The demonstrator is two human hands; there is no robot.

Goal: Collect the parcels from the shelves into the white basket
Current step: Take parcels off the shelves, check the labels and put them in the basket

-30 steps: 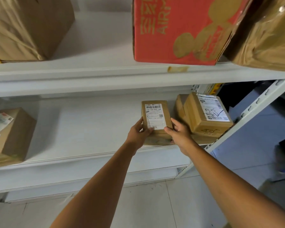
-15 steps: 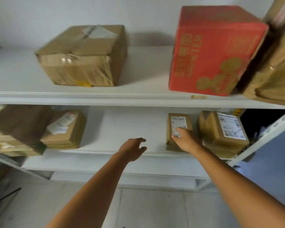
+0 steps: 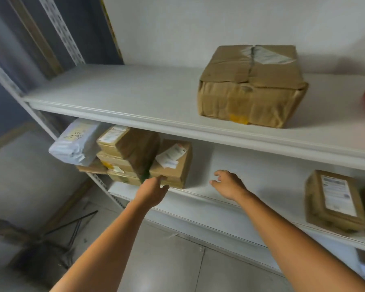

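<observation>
Upper shelf (image 3: 135, 95): large brown carton (image 3: 251, 87), tape-wrapped and creased, lying flat, label on top. Lower shelf (image 3: 251, 175), left end: white poly mailer (image 3: 76, 142) against stacked brown boxes (image 3: 124, 157); labelled brown box (image 3: 173, 163) touching the stack's right side. Far right: flat brown parcel (image 3: 333, 201), white label up.

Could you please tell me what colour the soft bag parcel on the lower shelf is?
The bag parcel is white; head view.

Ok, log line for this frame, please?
left hand: open, at front corner of labelled brown box | right hand: open, empty, over lower shelf | white basket: not in view
</observation>
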